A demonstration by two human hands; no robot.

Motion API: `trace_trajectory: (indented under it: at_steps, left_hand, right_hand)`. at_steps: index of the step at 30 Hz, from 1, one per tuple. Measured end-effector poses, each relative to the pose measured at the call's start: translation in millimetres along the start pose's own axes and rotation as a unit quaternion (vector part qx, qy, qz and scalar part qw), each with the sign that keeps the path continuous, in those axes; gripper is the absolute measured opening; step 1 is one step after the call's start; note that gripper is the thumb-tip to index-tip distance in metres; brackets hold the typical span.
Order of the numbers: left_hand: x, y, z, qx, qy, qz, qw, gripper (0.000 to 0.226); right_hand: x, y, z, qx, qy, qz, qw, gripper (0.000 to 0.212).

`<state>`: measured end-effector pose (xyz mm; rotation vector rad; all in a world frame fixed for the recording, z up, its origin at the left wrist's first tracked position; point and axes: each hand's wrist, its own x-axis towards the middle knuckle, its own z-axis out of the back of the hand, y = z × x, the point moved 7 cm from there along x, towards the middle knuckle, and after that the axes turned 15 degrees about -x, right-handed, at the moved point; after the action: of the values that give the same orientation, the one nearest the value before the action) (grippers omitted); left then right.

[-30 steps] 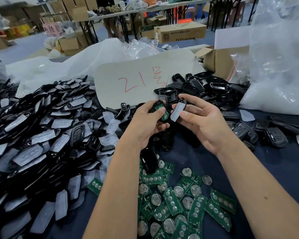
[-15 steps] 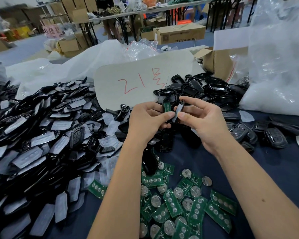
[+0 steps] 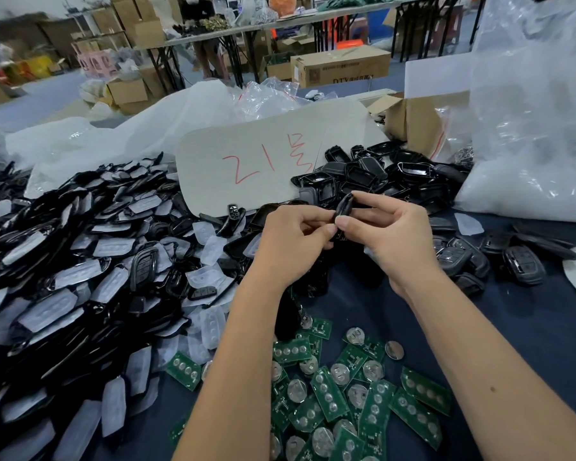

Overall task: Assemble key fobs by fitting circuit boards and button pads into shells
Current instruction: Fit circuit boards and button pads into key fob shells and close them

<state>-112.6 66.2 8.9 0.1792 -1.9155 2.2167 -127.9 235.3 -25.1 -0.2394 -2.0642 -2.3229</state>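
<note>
- Dark blue table cloth [image 3: 499, 331]: carries all parts.
- Heap of black plastic shells with translucent white button pads [image 3: 80, 261]: left of the arms.
- Scattered green rectangular circuit boards with silver coin cells [image 3: 346, 394]: near edge, between the forearms.
- Left hand [image 3: 290, 241]: fingers curled, pinching the black key fob shell [image 3: 345, 206] from the left.
- Right hand [image 3: 393, 237]: thumb and forefinger pinch the same shell, held edge-on above the cloth.

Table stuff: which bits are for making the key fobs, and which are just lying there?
For the job:
black shell in both hands
green circuit boards
clear button pads
empty shells

Just lying about:
card with red writing
plastic bags
cardboard boxes
</note>
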Motion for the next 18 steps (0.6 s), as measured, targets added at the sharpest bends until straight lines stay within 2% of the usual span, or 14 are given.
trace_trajectory:
  at_steps: [3, 7, 10, 14, 18]
  left_hand:
    - [0.3, -3.8, -3.6, 0.055, 0.014, -0.02, 0.998, 0.025]
    - [1.2, -5.7, -3.2, 0.076, -0.001, -0.027, 0.997, 0.019]
    - [-0.1, -4.3, -0.6, 0.06, -0.005, -0.013, 0.998, 0.016]
    - [-2.3, -0.7, 3.1, 0.022, 0.013, 0.021, 0.999, 0.018]
    - [-2.9, 2.8, 5.9, 0.003, 0.032, 0.043, 0.999, 0.012]
  right_hand:
    - [-1.0, 1.0, 3.3, -0.051, -0.026, 0.0, 0.998, 0.051]
    - [-3.6, 8.3, 5.1, -0.132, -0.055, 0.029, 0.989, 0.053]
    - [-3.1, 12.1, 2.4, -0.169, -0.036, 0.051, 0.984, 0.05]
    - [-3.8, 15.6, -7.7, -0.122, 0.059, 0.078, 0.988, 0.039]
    - [-5.6, 17.6, -8.6, -0.077, 0.065, 0.088, 0.991, 0.028]
